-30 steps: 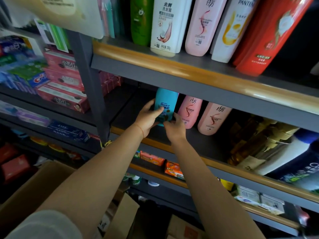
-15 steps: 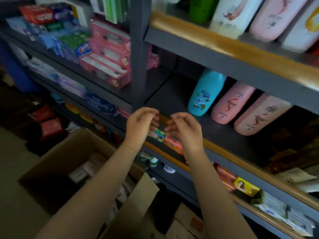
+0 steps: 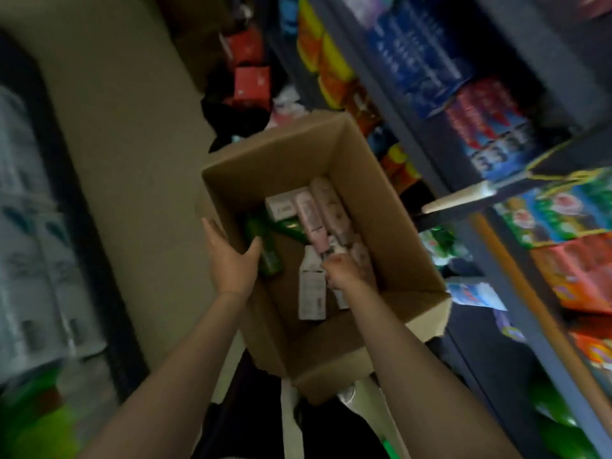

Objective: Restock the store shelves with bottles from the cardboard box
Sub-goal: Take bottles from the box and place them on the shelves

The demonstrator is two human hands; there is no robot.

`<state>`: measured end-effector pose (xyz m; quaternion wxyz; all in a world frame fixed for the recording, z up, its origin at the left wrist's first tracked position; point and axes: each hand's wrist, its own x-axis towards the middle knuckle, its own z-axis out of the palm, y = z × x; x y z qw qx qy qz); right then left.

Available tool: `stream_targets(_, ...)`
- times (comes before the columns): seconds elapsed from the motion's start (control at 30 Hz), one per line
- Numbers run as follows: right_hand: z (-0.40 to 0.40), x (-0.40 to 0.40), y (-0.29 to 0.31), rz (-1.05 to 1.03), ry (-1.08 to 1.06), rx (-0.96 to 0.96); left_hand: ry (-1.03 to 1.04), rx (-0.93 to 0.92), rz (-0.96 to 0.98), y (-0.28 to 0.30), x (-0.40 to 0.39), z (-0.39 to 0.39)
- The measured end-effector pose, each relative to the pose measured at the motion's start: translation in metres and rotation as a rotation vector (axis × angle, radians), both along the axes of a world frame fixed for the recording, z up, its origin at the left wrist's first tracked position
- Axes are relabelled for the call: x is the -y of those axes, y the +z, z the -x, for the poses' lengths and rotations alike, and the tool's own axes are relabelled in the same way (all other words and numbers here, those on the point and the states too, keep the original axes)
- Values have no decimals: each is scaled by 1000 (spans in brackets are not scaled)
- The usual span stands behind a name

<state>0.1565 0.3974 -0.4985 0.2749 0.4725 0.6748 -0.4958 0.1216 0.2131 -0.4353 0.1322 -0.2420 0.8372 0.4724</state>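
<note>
Both hands have come off the shelf, where a second ago they were setting a teal bottle beside two pink ones, and my view has swung down to the cardboard box (image 3: 374,207) on the floor.

Entry 1, at 9 o'clock of the box: left hand (image 3: 231,260). Fingers straight along the outside of the box's left wall, thumb hooked over the rim. It steadies the box and has hold of no bottle.

Entry 2, just inside that wall: green bottles (image 3: 268,246), lying flat, partly behind the left thumb.

Entry 3, box centre: white bottle (image 3: 311,286), lying lengthwise, with a white carton (image 3: 281,207) towards 12 o'clock.

Entry 4, right of centre: pink bottles (image 3: 311,217), side by side, running from 12 o'clock down to the hand.

Entry 5, at 5 o'clock of the stock: right hand (image 3: 344,273). Fingers curled down among the bottle ends; blur keeps me from telling whether it grips one.

Entry 6, 3 o'clock of frame: store shelves (image 3: 516,329), carrying coloured packets.

Step in hand, as I judge it: picking the next bottle. Next move calls for a firm grip on one bottle, a lift clear of the box walls, then a turn back to the shelf.
</note>
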Motion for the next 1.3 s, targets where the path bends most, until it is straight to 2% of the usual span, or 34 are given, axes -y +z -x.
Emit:
stream_targets(0.1,7,12,-68,-29,72,166,86,20,-206,-23,1,0)
stream_targets(0.27,-7,29,-143,31,130,383,131,-21,-277,-31,3,-3)
stream_targets(0.37,-7,33,-173,-44,257,487,147,-23,-299,-36,11,-4)
stream_targets(0.5,-15,33,-202,-71,226,430,143,-34,-297,-43,12,-5)
stream_targets(0.63,-32,32,-231,130,57,368,149,-46,-315,-52,9,-6)
stream_targets(0.8,-19,42,-188,272,-101,242,151,-77,-290,-56,11,-5)
stream_targets(1.0,17,39,-77,592,-137,117,114,-36,-215,-43,5,0)
stream_targets(1.07,19,32,-33,638,-79,32,77,-36,-29,-22,4,-3)
stream_targets(1.13,16,22,10,633,-36,-102,-12,-186,151,8,1,-12)
stream_targets(1.2,7,9,57,586,-29,-259,-80,-275,38,46,-13,-20)
stream_targets(1.3,-13,-5,135,568,-58,-492,-123,-77,-462,113,-47,-27)
